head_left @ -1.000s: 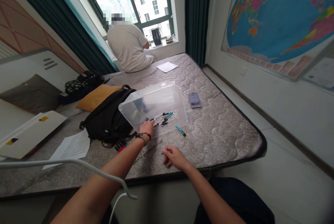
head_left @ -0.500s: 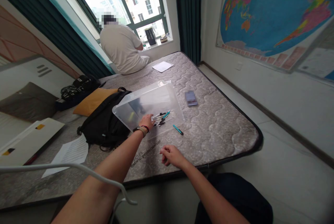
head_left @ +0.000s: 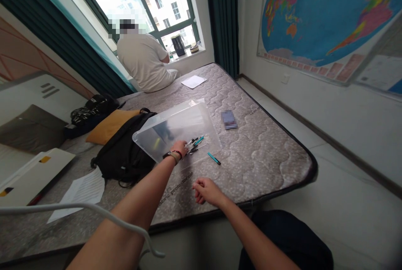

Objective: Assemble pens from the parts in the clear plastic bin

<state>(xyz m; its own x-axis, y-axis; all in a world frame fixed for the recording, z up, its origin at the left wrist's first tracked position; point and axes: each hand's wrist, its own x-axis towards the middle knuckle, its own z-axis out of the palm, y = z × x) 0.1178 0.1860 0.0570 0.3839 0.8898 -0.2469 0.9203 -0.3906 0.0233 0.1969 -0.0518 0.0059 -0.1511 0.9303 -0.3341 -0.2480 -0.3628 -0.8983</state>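
My left hand [head_left: 179,148] is at the near part of a clear plastic box [head_left: 176,117] that lies on the mattress. Its fingers are closed around the ends of several pens [head_left: 195,143], black and teal ones, bunched together; the fingertips are partly hidden. A single teal pen with a black end [head_left: 214,158] lies on the mattress just right of the box. Nearer to me, above the mattress edge, hovers my right hand [head_left: 205,191], its fingers curled in and nothing visible in them.
A black backpack [head_left: 122,152] lies left of the box, beside a yellow cushion [head_left: 109,126]. A blurred bluish object [head_left: 229,119] and white paper [head_left: 193,81] are on the mattress [head_left: 266,152]. Someone in a pale shirt [head_left: 141,60] sits by the window. A white cable-like bar [head_left: 103,211] crosses the lower left.
My left hand has moved slightly right and down onto the pens, and they now sit closer together. My right hand has stayed nearly still. The view has shifted slightly.
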